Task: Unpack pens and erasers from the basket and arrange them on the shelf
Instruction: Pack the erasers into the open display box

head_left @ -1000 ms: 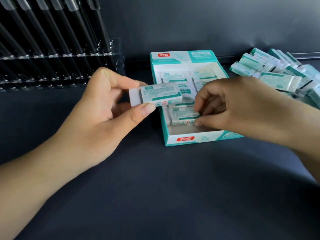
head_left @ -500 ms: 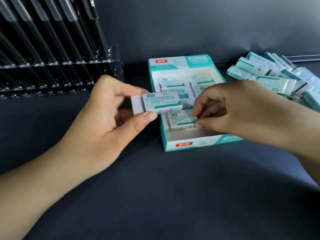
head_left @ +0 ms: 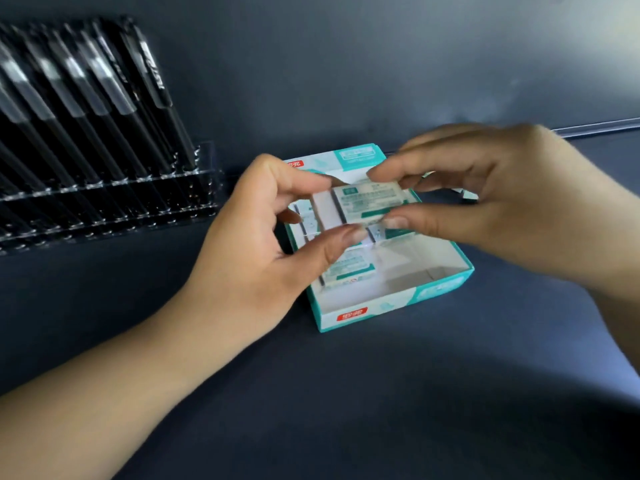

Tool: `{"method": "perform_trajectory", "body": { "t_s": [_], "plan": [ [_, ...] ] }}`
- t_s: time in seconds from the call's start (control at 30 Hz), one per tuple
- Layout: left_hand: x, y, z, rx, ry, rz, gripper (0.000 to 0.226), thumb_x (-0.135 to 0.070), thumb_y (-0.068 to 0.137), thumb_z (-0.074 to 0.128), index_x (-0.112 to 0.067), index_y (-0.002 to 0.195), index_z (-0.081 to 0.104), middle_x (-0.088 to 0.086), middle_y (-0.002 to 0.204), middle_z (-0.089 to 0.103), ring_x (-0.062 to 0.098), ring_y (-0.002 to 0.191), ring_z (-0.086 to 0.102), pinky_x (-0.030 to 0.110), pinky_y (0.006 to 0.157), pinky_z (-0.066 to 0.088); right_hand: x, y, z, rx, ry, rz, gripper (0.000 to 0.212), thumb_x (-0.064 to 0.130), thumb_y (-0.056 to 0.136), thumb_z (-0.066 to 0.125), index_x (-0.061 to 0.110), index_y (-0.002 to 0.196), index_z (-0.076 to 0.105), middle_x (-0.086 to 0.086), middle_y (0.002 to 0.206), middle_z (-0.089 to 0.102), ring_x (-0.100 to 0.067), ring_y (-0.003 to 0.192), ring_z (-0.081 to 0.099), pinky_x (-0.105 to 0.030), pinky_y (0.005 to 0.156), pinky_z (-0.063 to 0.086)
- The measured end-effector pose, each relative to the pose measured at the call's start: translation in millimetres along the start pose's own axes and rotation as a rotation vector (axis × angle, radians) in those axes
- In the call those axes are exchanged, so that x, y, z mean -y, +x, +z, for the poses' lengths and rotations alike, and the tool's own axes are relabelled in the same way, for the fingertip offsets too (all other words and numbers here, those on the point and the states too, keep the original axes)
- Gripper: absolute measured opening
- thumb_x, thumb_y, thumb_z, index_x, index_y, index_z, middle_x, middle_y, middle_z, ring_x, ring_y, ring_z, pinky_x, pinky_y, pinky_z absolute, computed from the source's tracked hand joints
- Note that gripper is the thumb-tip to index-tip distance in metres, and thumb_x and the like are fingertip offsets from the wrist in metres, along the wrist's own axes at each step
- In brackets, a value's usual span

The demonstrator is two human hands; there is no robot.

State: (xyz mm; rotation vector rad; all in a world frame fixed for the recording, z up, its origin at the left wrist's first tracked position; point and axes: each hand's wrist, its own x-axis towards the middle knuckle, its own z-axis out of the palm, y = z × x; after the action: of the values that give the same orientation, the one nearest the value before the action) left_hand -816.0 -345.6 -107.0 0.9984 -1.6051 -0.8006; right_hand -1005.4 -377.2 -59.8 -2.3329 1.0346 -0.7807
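White eraser [head_left: 367, 204] is pinched by left hand [head_left: 256, 244] and right hand [head_left: 491, 199] above the box [head_left: 440, 289]; keep both pinches firm and level while lifting clear.

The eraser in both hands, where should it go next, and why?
Probably lift the eraser clear of the box and set it on the dark shelf. Both the left hand and right hand pinch it just above the box.
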Motion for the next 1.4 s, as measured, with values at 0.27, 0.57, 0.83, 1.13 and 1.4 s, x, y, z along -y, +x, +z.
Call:
{"method": "perform_trajectory", "body": {
  "t_s": [0.27,0.57,0.83,1.13,1.4],
  "plan": [
    [11.1,-0.2,1.1,0.128,0.187,-0.108,0.033,-0.057,0.058,0.060,-0.055,0.090,0.050,-0.031,0.115,0.055,-0.010,0.115,0.047,0.015,0.099,0.035,-13.8,-1.0,2.0,0.138,-0.391,-0.011,0.037,0.039,0.072,0.057,0.016,0.097,0.070,0.000,0.094,0.067,-0.005,0.090,0.046,-0.004,0.074,0.026],
    [12.2,-3.9,-6.9,0.337,0.546,-0.141,0.064,-0.081,0.044,0.041,-0.057,0.102,0.029,-0.048,0.120,0.012,-0.036,0.115,-0.008,0.025,0.113,0.006,-27.7,-6.1,-6.6,0.250,-0.606,0.055,0.037,0.042,0.072,0.054,0.018,0.096,0.070,-0.004,0.094,0.068,-0.027,0.090,0.058,-0.028,0.082,0.040],
    [12.5,-1.9,-7.8,0.348,0.508,-0.157,0.064,-0.075,0.044,0.043,-0.057,0.103,0.029,-0.048,0.120,0.013,-0.036,0.115,-0.008,0.023,0.113,0.006,-31.2,-8.1,-1.5,0.224,-0.712,-0.012,0.038,0.041,0.068,0.051,0.018,0.087,0.074,-0.004,0.094,0.064,-0.029,0.086,0.056,-0.045,0.080,0.048],
    [14.4,3.2,-20.0,0.397,0.497,-0.172,0.085,-0.073,0.040,0.048,-0.053,0.120,0.029,-0.051,0.119,0.013,-0.034,0.118,-0.008,-0.014,0.085,-0.001,-26.5,-3.5,6.3,0.239,-0.492,0.075,0.027,0.032,0.075,0.065,0.023,0.099,0.073,0.008,0.106,0.061,-0.002,0.088,0.044,-0.007,0.076,0.028],
    [9.5,9.0,-31.9,0.490,0.584,-0.206,0.087,-0.072,0.036,0.047,-0.055,0.115,0.014,-0.051,0.115,0.005,-0.041,0.108,-0.011,-0.014,0.084,-0.004,-14.2,-4.3,19.0,0.234,-0.502,0.125,0.023,0.027,0.083,0.058,0.021,0.102,0.070,0.005,0.106,0.058,-0.006,0.088,0.046,-0.021,0.079,0.034]
  ]
}}
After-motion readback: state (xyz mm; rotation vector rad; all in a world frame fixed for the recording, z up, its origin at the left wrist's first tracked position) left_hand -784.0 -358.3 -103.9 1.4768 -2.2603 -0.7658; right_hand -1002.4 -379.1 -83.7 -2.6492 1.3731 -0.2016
